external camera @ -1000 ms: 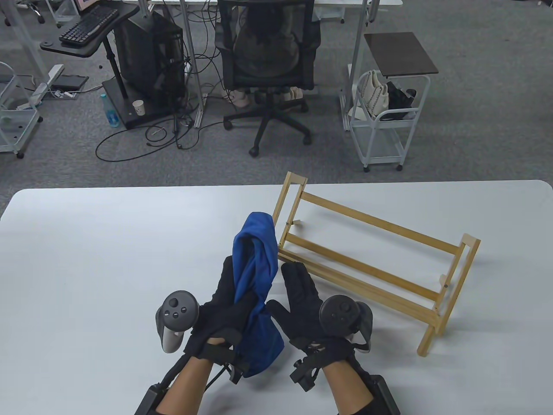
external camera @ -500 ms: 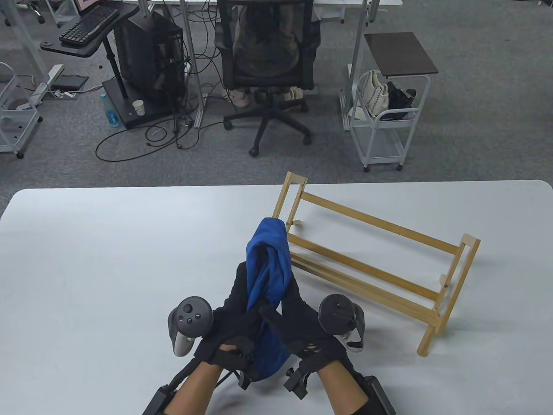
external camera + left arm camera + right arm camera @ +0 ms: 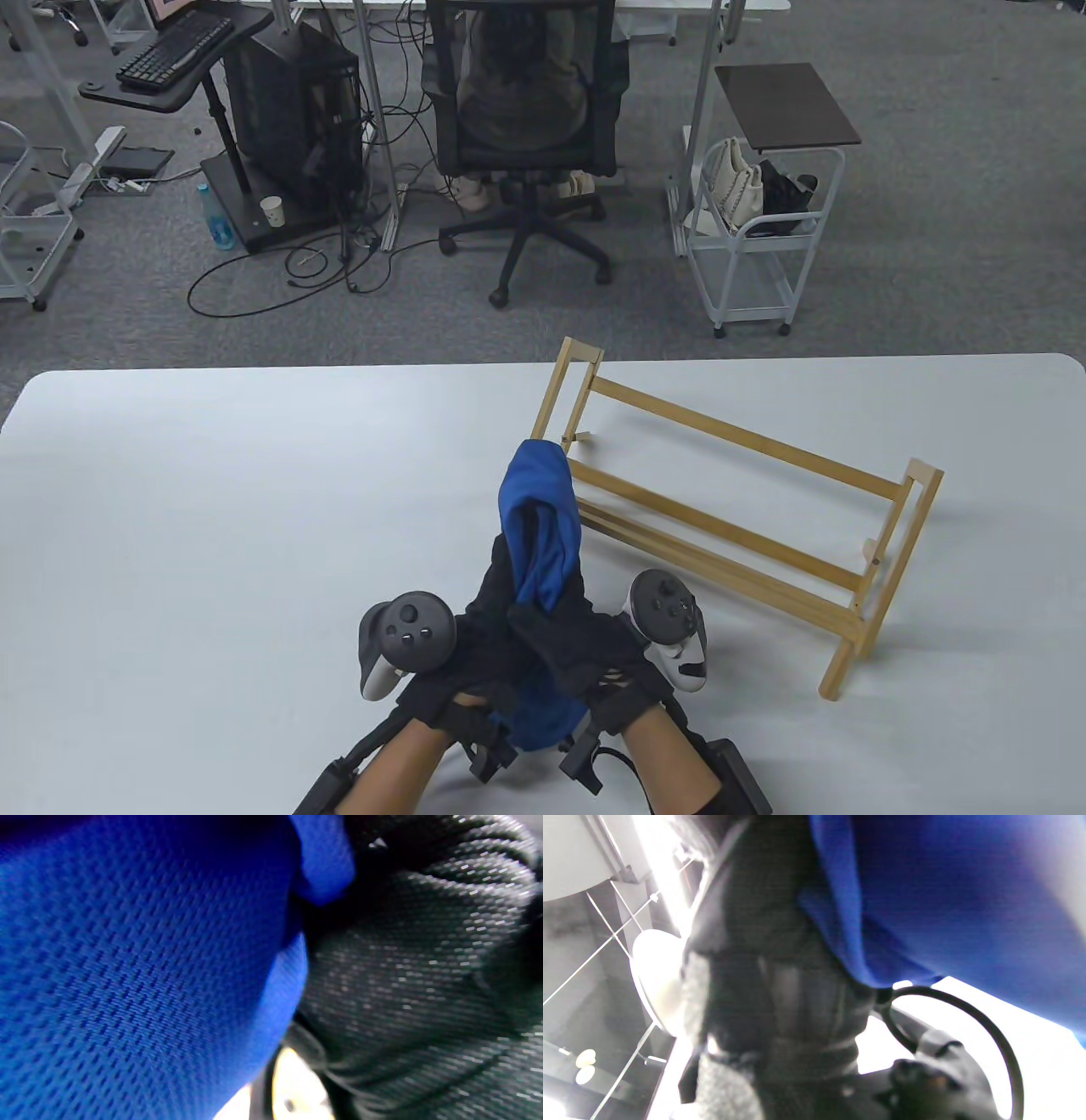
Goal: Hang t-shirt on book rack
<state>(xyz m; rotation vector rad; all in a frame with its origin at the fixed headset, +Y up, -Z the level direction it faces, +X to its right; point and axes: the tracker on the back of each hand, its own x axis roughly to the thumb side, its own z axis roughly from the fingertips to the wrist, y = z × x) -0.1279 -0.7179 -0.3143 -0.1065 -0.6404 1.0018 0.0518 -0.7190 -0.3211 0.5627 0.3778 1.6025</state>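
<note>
Blue t-shirt (image 3: 946,899) against gloved hands (image 3: 780,955)

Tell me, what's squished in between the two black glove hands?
The blue t-shirt. In the table view, the left hand and right hand press together around it, and the bunched cloth sticks up above them.

Office — desk chair (image 3: 526,127), keyboard (image 3: 174,49), computer tower (image 3: 293,110).
</note>
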